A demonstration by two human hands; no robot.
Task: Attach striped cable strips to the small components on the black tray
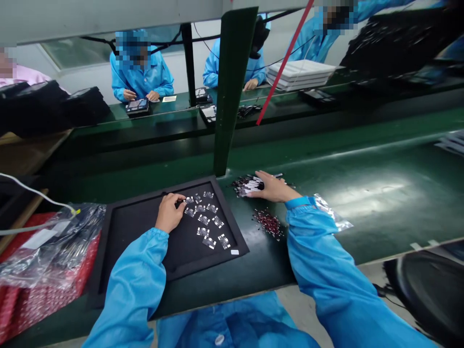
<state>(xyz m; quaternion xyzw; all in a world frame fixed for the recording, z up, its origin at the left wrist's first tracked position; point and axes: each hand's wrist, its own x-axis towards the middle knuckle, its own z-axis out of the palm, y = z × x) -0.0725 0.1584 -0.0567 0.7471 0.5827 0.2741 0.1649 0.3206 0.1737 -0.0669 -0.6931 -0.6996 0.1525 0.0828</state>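
Observation:
My left hand [169, 212] is over the black foam tray [136, 232], its thumb and forefinger closed at the edge of a small circuit board [189, 199]. Several similar boards [203, 220], dark with white patches, lie scattered on the tray's right half. Over a pile of thin black-and-white strips [250, 183] rests my right hand [274, 187], thumb and fingers apart around part of the pile. Its palm side is hidden. Just below that hand, a heap of small dark-red parts with pale ends [268, 223] lies on the green bench [362, 193].
Clear plastic bags [72, 241] lie on red bubble wrap [47, 304] at left. A green post [232, 96] rises behind the tray. A silvery bag [331, 212] sits by my right sleeve. Co-workers in blue [143, 77] sit across the bench; a black chair [427, 290] stands at right.

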